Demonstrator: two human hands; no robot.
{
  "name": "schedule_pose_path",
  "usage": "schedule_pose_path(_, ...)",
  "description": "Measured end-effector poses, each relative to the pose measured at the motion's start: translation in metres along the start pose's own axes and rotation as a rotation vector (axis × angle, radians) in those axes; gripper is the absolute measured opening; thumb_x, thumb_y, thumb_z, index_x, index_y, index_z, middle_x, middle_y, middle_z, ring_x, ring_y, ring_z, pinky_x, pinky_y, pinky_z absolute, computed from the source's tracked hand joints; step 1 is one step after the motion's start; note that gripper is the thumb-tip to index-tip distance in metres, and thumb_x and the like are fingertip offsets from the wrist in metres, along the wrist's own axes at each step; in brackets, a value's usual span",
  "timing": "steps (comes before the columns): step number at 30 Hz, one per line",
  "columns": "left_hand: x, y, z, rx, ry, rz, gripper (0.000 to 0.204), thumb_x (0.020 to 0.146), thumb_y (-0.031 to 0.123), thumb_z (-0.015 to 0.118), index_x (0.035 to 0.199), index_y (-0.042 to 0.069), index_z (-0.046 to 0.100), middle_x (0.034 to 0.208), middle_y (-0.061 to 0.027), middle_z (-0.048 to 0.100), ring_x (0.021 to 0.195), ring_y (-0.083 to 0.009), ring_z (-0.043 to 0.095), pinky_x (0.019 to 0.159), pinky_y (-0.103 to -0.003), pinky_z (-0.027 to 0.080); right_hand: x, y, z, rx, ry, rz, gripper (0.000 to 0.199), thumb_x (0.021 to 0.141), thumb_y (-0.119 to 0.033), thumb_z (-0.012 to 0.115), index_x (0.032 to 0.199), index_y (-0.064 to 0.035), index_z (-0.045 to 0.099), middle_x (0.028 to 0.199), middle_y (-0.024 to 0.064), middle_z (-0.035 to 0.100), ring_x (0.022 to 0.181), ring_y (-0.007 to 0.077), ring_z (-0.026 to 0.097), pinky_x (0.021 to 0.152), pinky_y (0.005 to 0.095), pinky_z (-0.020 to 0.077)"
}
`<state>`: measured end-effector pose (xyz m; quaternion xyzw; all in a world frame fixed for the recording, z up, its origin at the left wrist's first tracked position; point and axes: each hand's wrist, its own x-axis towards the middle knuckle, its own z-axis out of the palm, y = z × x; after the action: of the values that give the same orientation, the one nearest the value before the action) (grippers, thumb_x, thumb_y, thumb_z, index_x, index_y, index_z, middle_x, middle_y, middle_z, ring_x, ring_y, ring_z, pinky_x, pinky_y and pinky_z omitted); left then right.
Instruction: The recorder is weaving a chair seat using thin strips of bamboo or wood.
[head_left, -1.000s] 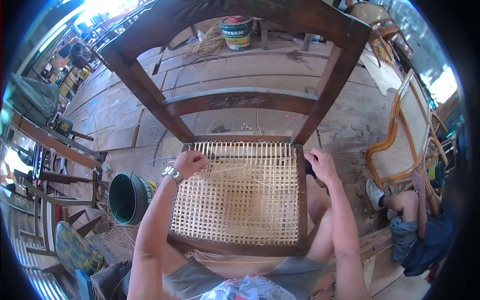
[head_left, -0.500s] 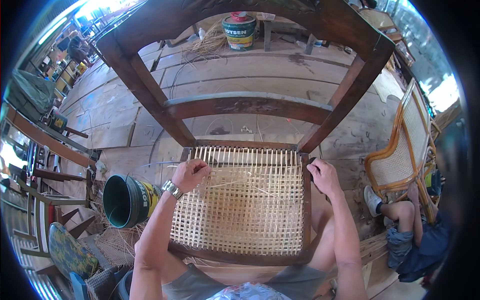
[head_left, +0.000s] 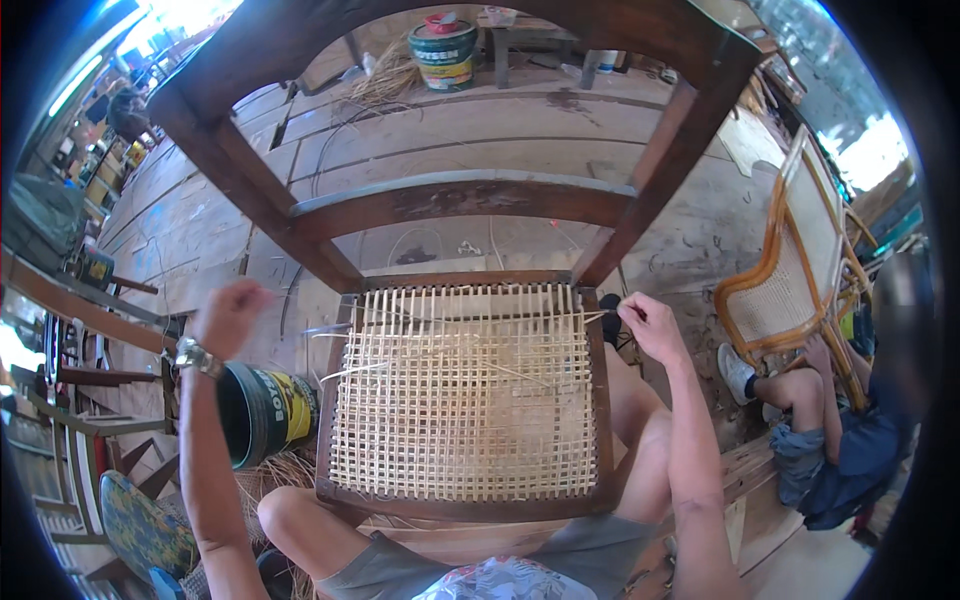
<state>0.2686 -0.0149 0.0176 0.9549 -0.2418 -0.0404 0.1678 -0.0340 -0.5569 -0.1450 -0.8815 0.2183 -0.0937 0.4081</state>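
Observation:
The wooden chair stands before me, its carved back rising at the far side. Pale cane strips form an open grid across the seat; near the back rail the lengthwise strips have few crosswise ones. At the right rail, my right hand pinches the end of a cane strip that comes out of the weave. My left hand, smeared by motion, is in the air left of the seat. A thin grey strip pokes out past the left rail, and loose cane ends lie on the grid.
A dark green bucket lies tipped left of the seat, beside cane scraps. Another green bucket with a red item on top stands at the back. At right, a person sits by a rattan chair. Wooden furniture frames crowd the left.
My left hand has left the seat's back-left corner and swung out to the left. My right hand now holds a strip end at the right rail. The view has shifted slightly.

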Motion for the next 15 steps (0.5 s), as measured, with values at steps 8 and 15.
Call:
schedule_pose_path(8,-0.043,0.222,0.085,-0.447,0.242,0.404,0.012,0.086,0.004,0.072,0.096,0.009,0.072,0.092,-0.0062,0.072,0.079,-0.0187,0.069,0.075,-0.03,0.054,0.0,0.017,-0.003,-0.044,-0.014,-0.221,0.011,0.09,-0.01,0.064,0.098,-0.0024,0.067,0.08,0.0155,0.066,0.069,0.0266,0.062,0.068,0.0368,0.0497)
schedule_pose_path(15,-0.001,0.31,0.29,-0.473,0.179,0.566,0.013,0.089,0.011,0.067,0.101,0.007,0.07,0.101,-0.0135,0.068,0.091,-0.0334,0.066,0.079,-0.042,0.055,-0.005,-0.035,0.009,0.105,0.022,-0.201,0.009,0.089,-0.008,0.064,0.093,-0.0007,0.066,0.081,0.0152,0.067,0.071,0.0286,0.064,0.068,0.0379,0.0499)
